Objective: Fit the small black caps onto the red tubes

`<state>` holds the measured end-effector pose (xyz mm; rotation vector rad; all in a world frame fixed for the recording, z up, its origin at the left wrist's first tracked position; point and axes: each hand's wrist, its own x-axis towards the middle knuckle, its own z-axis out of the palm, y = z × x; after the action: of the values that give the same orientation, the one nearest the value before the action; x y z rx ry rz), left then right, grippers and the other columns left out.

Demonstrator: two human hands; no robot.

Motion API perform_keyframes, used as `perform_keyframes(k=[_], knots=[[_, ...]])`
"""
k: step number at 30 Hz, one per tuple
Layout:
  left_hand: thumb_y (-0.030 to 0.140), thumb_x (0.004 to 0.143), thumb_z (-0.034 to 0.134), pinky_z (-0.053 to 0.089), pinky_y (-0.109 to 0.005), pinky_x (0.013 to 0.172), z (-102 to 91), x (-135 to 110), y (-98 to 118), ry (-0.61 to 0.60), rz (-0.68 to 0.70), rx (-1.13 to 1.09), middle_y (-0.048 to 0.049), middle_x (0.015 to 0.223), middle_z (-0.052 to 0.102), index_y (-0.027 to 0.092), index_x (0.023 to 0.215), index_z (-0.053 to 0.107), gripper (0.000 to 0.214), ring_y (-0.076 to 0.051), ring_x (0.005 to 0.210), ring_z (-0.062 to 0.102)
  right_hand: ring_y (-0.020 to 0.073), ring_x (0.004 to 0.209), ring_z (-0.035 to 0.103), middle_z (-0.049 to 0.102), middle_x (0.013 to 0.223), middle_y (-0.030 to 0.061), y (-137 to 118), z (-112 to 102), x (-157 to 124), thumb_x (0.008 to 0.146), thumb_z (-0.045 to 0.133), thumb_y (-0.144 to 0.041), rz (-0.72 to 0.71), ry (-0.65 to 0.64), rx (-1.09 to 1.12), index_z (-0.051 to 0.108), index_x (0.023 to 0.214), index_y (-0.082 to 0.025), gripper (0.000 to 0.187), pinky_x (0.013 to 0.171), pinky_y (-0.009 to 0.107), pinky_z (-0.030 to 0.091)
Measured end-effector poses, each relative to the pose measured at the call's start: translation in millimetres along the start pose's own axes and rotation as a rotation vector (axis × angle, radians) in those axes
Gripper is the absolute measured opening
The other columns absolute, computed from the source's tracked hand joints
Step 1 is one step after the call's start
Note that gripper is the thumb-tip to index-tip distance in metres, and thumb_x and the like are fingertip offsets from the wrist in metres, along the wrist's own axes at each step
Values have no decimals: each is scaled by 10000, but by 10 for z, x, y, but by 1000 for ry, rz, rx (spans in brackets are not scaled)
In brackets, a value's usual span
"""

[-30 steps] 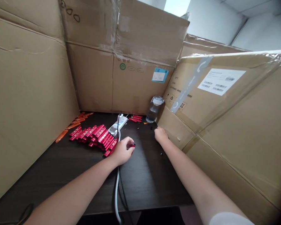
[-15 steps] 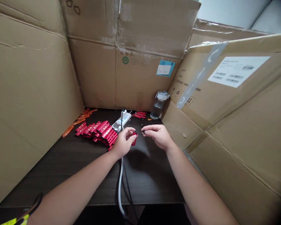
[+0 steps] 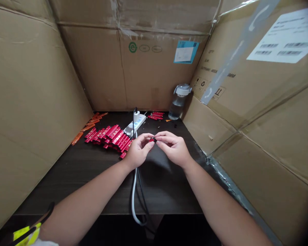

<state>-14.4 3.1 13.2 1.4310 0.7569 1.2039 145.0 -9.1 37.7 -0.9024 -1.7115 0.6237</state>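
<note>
My left hand (image 3: 138,153) pinches a small red piece (image 3: 151,140), mostly hidden by my fingers. Against its right end, my right hand (image 3: 175,150) is closed on a small black part (image 3: 155,138); whether the two are joined I cannot tell. The fingertips of both hands nearly meet above the dark table. To the left of my left hand lies a heap of flat red pieces with black ends (image 3: 115,136), with pale printing on them.
Orange strips (image 3: 86,127) lie along the left box wall. Behind my hands are a white power strip (image 3: 140,122) with cables (image 3: 133,198), several red pieces (image 3: 156,115) and a water bottle (image 3: 177,104). Cardboard walls (image 3: 149,82) enclose the table (image 3: 92,181).
My hands have come together, bringing the black part to the red piece. The red piece has turned and shows less. The camera view has tilted down and come closer.
</note>
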Motion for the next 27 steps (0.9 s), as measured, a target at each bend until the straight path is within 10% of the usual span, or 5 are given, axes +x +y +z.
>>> perform_keyframes(k=[10, 21, 27], knots=[[322, 740, 669, 431, -214, 588, -29, -9, 3, 59, 11, 111, -16, 757, 617, 147, 914, 621, 251, -92, 634, 539, 170, 826, 607, 629, 920, 79, -10, 39, -25, 822, 594, -214, -106, -43, -85, 717, 839, -191, 126, 678, 295, 505], [361, 718, 685, 373, -196, 488, -47, -7, 8, 86, -25, -46, 21, 601, 534, 124, 871, 631, 287, -65, 511, 456, 195, 869, 618, 640, 933, 80, 35, 138, -40, 776, 663, -334, 118, 27, 175, 690, 875, -165, 197, 764, 329, 517], [330, 760, 649, 440, -241, 631, -68, 9, -31, 85, 144, 274, -18, 763, 605, 154, 882, 663, 214, -109, 670, 539, 179, 787, 627, 662, 882, 62, 41, 162, -66, 803, 619, -334, 137, 139, 79, 659, 895, -171, 191, 725, 314, 527]])
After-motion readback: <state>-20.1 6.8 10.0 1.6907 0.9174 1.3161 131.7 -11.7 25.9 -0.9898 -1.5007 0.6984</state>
